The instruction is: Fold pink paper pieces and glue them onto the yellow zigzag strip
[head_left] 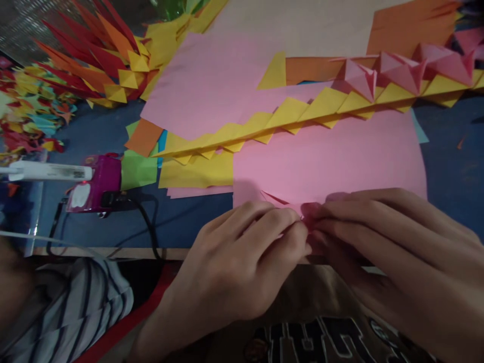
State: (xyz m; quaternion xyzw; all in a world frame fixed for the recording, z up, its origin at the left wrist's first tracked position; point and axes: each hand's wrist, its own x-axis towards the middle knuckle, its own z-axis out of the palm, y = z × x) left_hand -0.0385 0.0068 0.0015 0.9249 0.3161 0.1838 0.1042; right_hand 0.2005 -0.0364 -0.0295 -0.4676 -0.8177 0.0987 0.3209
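Both hands meet at the table's near edge over a small piece of folded pink paper (pixel 275 197), mostly hidden by the fingers. My left hand (pixel 249 257) is closed on it, fingers curled. From the right, my right hand (pixel 381 242) pinches the same piece between thumb and fingertips. Beneath them lies a large pink sheet (pixel 340 156). Just beyond runs a long strip of folded yellow paper (pixel 291 118) with zigzag points. Several pink folded pieces (pixel 403 73) are set along its right part.
A purple box (pixel 104 176) with a white plug (pixel 53 170) and black cables stands at left. Behind it are paper scraps (pixel 45 111) and a spiky red, orange and yellow paper model (pixel 109 55). Another person's striped sleeve (pixel 83 302) is at lower left.
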